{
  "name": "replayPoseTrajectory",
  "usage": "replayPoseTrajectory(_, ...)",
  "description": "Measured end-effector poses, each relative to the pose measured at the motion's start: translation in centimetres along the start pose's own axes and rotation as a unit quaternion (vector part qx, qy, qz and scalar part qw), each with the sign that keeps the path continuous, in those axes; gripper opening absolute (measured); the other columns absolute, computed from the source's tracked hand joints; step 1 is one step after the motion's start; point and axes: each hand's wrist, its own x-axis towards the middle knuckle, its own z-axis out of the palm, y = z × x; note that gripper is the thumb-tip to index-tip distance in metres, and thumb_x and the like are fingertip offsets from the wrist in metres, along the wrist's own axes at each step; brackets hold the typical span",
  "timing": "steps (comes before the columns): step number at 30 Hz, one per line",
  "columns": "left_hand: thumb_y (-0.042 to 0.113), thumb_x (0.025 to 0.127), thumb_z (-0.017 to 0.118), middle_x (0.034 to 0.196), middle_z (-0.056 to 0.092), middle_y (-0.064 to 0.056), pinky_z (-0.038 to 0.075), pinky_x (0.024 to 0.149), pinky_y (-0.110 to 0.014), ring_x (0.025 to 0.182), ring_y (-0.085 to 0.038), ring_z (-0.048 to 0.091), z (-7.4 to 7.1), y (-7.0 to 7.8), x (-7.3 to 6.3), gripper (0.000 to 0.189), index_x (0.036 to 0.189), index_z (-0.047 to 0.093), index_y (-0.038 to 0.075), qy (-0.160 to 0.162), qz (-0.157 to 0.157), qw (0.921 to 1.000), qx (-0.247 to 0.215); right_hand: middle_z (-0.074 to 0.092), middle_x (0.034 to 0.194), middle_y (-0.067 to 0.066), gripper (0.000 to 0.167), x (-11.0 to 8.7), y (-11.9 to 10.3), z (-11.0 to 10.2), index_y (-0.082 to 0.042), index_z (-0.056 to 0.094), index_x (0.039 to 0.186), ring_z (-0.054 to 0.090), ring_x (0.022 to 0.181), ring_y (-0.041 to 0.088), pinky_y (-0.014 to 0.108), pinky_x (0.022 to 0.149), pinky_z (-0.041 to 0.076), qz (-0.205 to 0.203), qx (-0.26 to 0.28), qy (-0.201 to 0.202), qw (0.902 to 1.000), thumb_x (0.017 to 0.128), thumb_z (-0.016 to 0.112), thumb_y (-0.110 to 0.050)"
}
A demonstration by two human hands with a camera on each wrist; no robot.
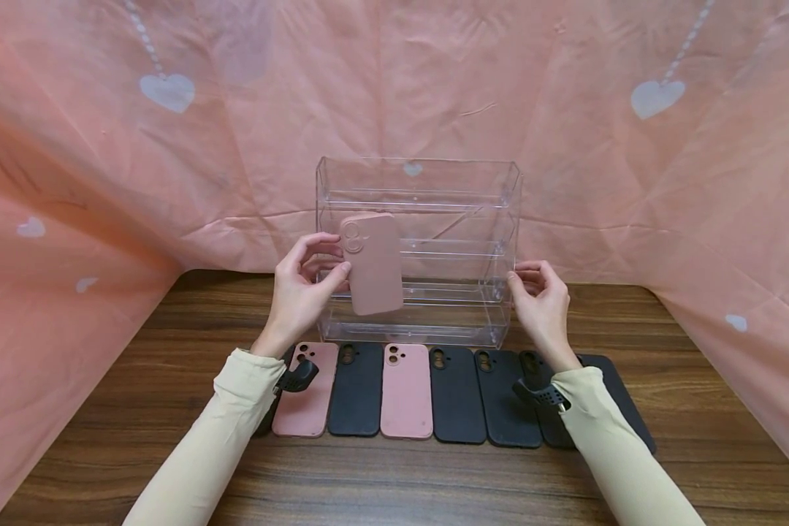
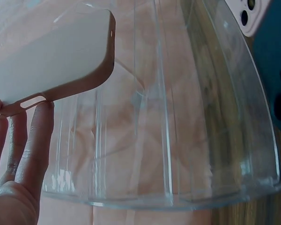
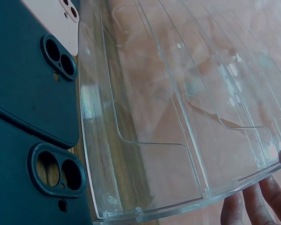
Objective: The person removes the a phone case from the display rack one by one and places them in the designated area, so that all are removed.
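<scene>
A pink phone case (image 1: 376, 267) is pinched along its left edge by my left hand (image 1: 304, 285), upright in front of the clear tiered display rack (image 1: 447, 314). In the left wrist view the pale inner side of the phone case (image 2: 61, 51) faces the camera, fingertips under its long edge. My right hand (image 1: 540, 296) grips the right side wall of the rack, thumb in front and fingers behind. In the right wrist view those fingers (image 3: 255, 204) wrap the rack's edge (image 3: 196, 206). The rack's tiers are bare.
In front of the rack lies a row of phone cases: pink cases (image 1: 405, 394) among several black cases (image 1: 459, 398), with a larger black case (image 1: 618, 402) at the right end, partly behind my sleeve. The wooden table (image 1: 342, 486) is bordered by pink cloth (image 1: 434, 88) with hearts.
</scene>
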Motion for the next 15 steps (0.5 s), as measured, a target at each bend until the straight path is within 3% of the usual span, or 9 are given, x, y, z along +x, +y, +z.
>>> replayPoseTrajectory(9,-0.006,0.087,0.074,0.106,0.069,-0.001,0.063,0.070,-0.043,0.089,-0.013,0.072,-2.1,-0.1,-1.0,0.043,0.128,0.062,0.002,0.001,-0.032,0.9995,-0.005,0.070,0.106,0.017,0.023,0.0,0.0,0.1,0.001,0.065,0.114,0.070,0.077,0.002,0.020,0.058,0.059,-0.004,-0.007,0.000,1.0000,0.097,0.067,-0.014)
replayPoseTrajectory(15,-0.006,0.088,0.072,0.106,0.067,-0.002,0.063,0.071,-0.043,0.090,-0.008,0.071,-3.2,-0.2,-1.6,0.047,0.133,0.061,0.004,-0.001,-0.054,0.9985,0.009,0.070,0.104,0.012,0.024,0.1,0.1,0.1,0.001,0.065,0.114,0.069,0.078,0.001,0.022,0.058,0.059,-0.005,-0.009,-0.001,0.9999,0.097,0.067,-0.015)
